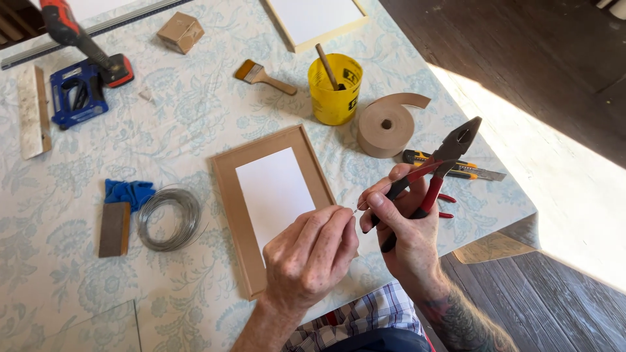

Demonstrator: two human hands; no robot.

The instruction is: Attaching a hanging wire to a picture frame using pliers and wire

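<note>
My right hand (404, 225) grips red-handled pliers (438, 171), jaws pointing up and to the right. Its thumb and forefinger also pinch one end of a short thin wire. My left hand (312, 257) pinches the other end of that wire, fingertips almost touching the right hand. Both hands hover over the table's near edge, just right of a wooden picture frame (225, 189) lying flat with a white panel in its middle. A coil of grey wire (168, 218) lies left of the frame.
A yellow cup (334, 91) with a stick, a brown paper tape roll (385, 127), a utility knife (479, 173), a flat brush (264, 76), a blue tool (78, 94), a blue cloth (128, 191), a wood block (115, 229) and a second frame (319, 19) lie on the patterned tablecloth.
</note>
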